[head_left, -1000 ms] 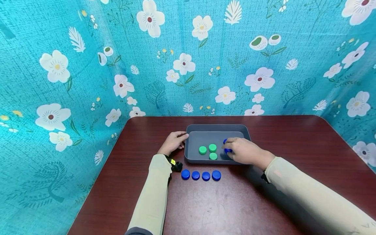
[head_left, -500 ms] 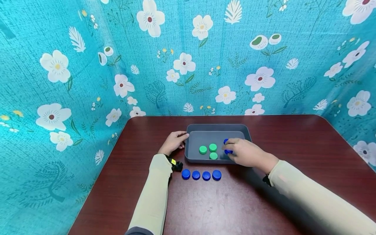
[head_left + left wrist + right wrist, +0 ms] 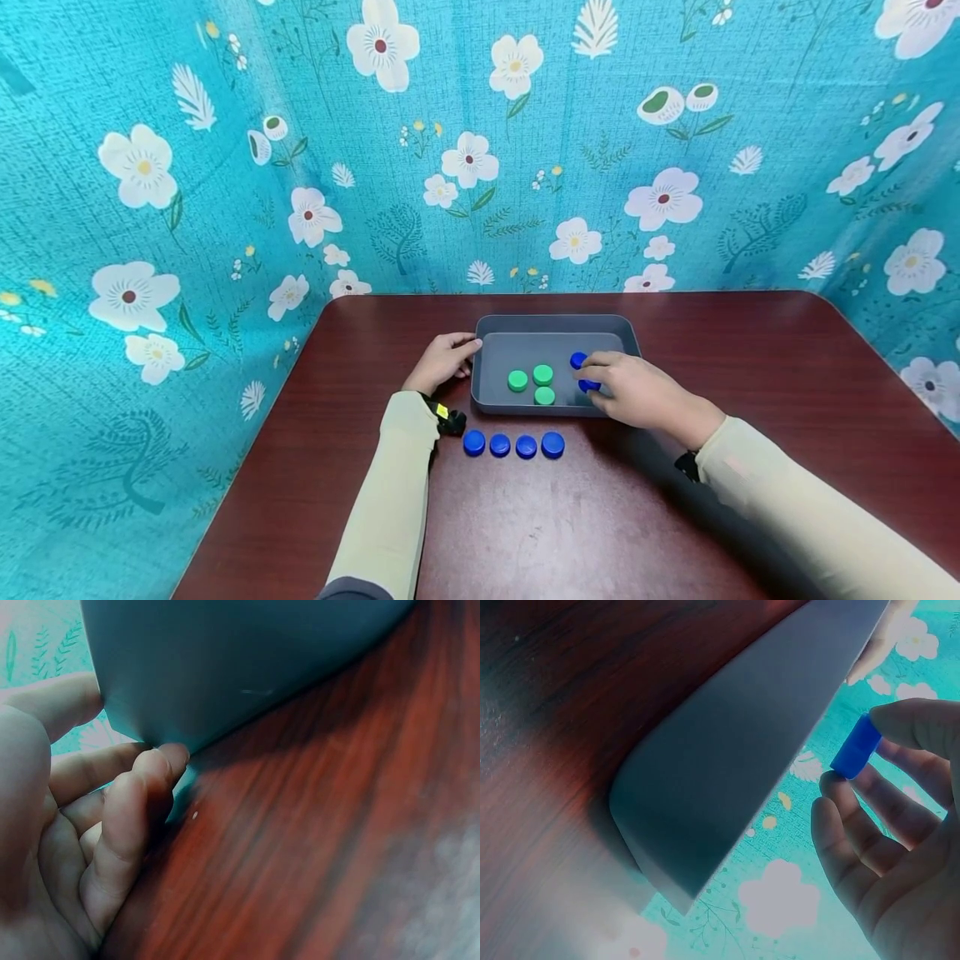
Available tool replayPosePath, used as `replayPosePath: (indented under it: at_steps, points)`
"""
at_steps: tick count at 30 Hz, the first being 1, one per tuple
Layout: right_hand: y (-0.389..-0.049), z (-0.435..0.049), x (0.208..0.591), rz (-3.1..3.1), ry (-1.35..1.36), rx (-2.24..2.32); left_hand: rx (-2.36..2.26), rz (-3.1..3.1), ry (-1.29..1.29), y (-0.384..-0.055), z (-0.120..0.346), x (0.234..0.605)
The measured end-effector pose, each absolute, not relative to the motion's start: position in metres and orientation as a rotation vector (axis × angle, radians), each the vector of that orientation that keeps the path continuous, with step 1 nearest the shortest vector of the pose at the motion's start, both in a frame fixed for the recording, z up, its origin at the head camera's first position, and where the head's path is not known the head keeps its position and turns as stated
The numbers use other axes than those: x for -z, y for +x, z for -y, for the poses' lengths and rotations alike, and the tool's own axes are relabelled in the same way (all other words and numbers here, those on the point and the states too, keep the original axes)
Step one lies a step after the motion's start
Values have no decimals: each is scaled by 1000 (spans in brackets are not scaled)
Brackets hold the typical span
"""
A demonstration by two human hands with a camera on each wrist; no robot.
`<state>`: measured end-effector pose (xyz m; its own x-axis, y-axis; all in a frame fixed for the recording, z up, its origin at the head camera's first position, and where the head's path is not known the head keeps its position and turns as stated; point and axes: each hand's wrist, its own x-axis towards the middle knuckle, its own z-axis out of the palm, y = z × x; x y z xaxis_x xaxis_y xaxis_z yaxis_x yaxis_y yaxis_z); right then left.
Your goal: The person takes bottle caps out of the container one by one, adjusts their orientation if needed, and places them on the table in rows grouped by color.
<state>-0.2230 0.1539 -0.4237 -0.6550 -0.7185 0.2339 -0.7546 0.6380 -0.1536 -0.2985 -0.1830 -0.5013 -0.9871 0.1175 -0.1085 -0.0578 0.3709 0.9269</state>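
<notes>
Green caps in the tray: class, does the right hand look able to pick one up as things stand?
Probably not yet: the right hand pinches a blue cap, though its way to the green caps looks free.

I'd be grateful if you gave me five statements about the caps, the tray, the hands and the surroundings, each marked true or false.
1. Three round green plastic caps lie in the rectangular dark-grey tray. True.
2. The right hand pinches a green cap. False: it pinches a round blue plastic cap.
3. The left hand touches the left end of the tray. True.
4. Six caps form a row on the glossy red-brown table. False: the row has four round blue caps.
5. A turquoise flower-patterned cloth hangs behind the table. True.
</notes>
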Motion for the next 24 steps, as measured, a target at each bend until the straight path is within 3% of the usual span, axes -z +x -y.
replayPosePath:
  at_steps: [24]
  points:
    - [-207, -169, 425, 2703, 1151, -398, -1671, -2464, 38, -299, 183, 501]
